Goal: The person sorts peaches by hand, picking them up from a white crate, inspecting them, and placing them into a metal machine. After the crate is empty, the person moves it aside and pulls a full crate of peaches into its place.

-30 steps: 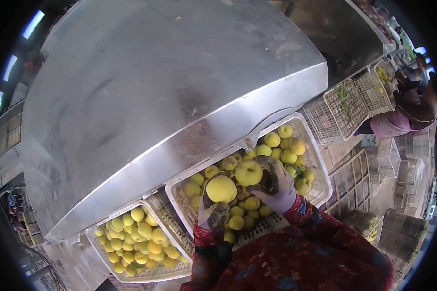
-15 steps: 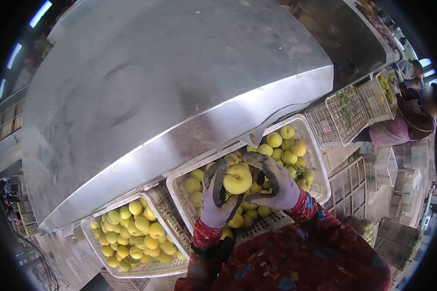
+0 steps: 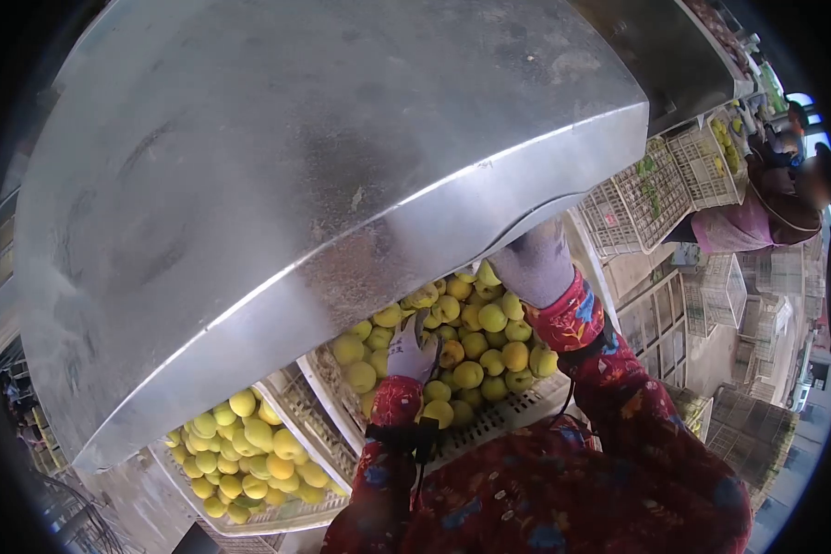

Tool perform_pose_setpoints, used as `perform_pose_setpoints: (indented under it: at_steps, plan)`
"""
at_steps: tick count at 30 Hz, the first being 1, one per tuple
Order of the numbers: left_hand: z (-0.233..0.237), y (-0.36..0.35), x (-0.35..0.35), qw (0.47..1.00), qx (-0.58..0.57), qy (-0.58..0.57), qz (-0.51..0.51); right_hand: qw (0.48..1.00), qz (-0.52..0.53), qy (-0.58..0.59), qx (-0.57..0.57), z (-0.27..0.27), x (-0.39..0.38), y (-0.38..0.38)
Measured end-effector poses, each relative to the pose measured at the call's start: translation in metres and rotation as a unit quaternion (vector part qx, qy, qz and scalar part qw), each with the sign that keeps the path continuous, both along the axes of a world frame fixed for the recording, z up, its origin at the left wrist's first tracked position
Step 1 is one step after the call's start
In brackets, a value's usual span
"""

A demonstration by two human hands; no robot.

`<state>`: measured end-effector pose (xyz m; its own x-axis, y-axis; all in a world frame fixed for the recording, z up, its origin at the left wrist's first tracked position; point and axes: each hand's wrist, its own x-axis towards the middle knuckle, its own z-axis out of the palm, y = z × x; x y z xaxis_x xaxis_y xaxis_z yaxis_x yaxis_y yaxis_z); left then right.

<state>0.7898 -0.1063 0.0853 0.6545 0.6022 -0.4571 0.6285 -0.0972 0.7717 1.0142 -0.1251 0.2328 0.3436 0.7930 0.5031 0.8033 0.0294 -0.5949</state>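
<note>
A white plastic crate (image 3: 526, 399) full of yellow peaches (image 3: 468, 374) lies in front of me, partly under the edge of a metal housing. My left hand (image 3: 413, 354), in a grey-purple glove with dark fingers, rests over the peaches on the crate's left side. Its thumb and fingers are apart, and I see no fruit held in it. My right hand (image 3: 537, 265) reaches beneath the metal edge at the crate's far right. Only the glove's back and wrist show there; its fingers, and anything in them, are hidden.
The big metal housing (image 3: 323, 157) fills the upper view, its curved lip overhanging the crate. A second crate of peaches (image 3: 249, 452) stands at lower left. Stacked crates (image 3: 651, 189) and a co-worker (image 3: 739, 222) are at right.
Both hands were together around one peach above the crate. Now they are apart: the right has reached up and right under the metal edge, the left is lower over the fruit.
</note>
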Motion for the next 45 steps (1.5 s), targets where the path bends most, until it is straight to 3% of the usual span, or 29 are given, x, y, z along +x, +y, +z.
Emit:
perform_pose_setpoints:
  at_steps: [2, 4, 5, 7, 8, 10, 12, 13, 14, 15, 16, 17, 20, 24, 25, 29, 33, 34, 36, 38, 40, 42, 43, 45]
  plan:
    - [-0.071, -0.012, 0.022, 0.991, 0.115, 0.024, -0.058, 0.987, -0.028, 0.156, 0.041, 0.013, -0.011, -0.018]
    - [-0.12, -0.028, 0.044, 0.971, 0.2, 0.096, -0.09, 0.987, -0.04, 0.073, -0.137, -0.005, -0.012, -0.055]
    - [-0.129, -0.034, 0.055, 0.951, 0.249, 0.135, -0.125, 0.955, -0.001, 0.01, -0.295, -0.019, -0.014, -0.06]
    - [-0.143, -0.043, 0.076, 0.886, 0.354, 0.213, -0.212, 0.808, 0.077, -0.109, -0.573, -0.061, -0.014, -0.073]
    - [-0.142, -0.042, 0.081, 0.837, 0.408, 0.25, -0.266, 0.804, 0.099, -0.19, -0.554, -0.107, -0.016, -0.088]
    - [-0.125, -0.036, 0.083, 0.845, 0.379, 0.242, -0.29, 0.78, 0.14, -0.346, -0.502, -0.191, -0.017, -0.115]
    - [-0.103, -0.022, 0.077, 0.85, 0.353, 0.239, -0.309, 0.766, 0.151, -0.281, -0.558, -0.179, -0.018, -0.103]
    - [-0.105, -0.016, 0.058, 0.901, 0.314, 0.16, -0.254, 0.757, 0.158, -0.25, -0.583, -0.167, -0.015, -0.095]
    - [-0.087, -0.01, 0.045, 0.969, 0.174, 0.085, -0.154, 0.787, 0.15, -0.138, -0.582, -0.152, -0.011, -0.09]
    - [-0.053, -0.003, 0.036, 0.998, 0.027, 0.005, -0.051, 0.807, 0.138, -0.021, -0.574, -0.13, -0.004, -0.089]
    - [-0.054, -0.003, 0.019, 0.987, -0.119, -0.103, 0.034, 0.814, 0.123, 0.096, -0.56, -0.107, 0.0, -0.088]
    - [-0.056, -0.002, 0.001, 0.936, -0.259, -0.203, 0.123, 0.835, 0.121, 0.195, -0.501, -0.075, 0.002, -0.083]
    - [0.015, 0.002, -0.019, 0.79, -0.478, -0.34, 0.178, 0.843, 0.155, 0.392, -0.334, -0.055, -0.007, -0.092]
    - [0.057, -0.019, -0.018, 0.78, -0.396, -0.433, 0.217, 0.867, 0.161, 0.422, -0.211, -0.037, -0.033, -0.099]
    - [0.061, -0.019, -0.018, 0.778, -0.395, -0.438, 0.214, 0.933, 0.154, 0.247, -0.21, -0.029, -0.034, -0.097]
    - [0.092, -0.013, -0.021, 0.783, -0.388, -0.453, 0.176, 0.963, 0.077, 0.116, -0.23, 0.004, -0.05, -0.098]
    - [0.106, -0.005, -0.027, 0.813, -0.338, -0.432, 0.194, 0.978, -0.011, 0.173, -0.112, 0.009, -0.055, -0.076]
    - [0.107, -0.003, -0.028, 0.833, -0.31, -0.417, 0.192, 0.949, -0.067, 0.264, -0.158, 0.013, -0.057, -0.063]
    - [0.111, 0.0, -0.026, 0.861, -0.251, -0.399, 0.191, 0.981, -0.115, 0.128, -0.085, -0.009, -0.048, -0.02]
    - [0.115, 0.0, -0.022, 0.865, -0.215, -0.408, 0.195, 0.985, -0.112, -0.099, -0.084, -0.032, -0.028, 0.017]
    - [0.126, 0.003, -0.017, 0.854, -0.2, -0.435, 0.203, 0.99, -0.088, -0.074, -0.077, -0.026, -0.025, 0.025]
    - [0.129, 0.007, -0.017, 0.858, -0.178, -0.444, 0.189, 0.976, -0.041, 0.2, -0.074, 0.004, -0.022, -0.001]
    - [0.123, 0.008, -0.019, 0.864, -0.168, -0.441, 0.177, 0.957, -0.018, 0.275, -0.085, 0.024, -0.029, -0.016]
    - [0.12, 0.01, -0.018, 0.873, -0.147, -0.439, 0.152, 0.981, 0.107, 0.114, -0.111, 0.038, -0.038, -0.039]
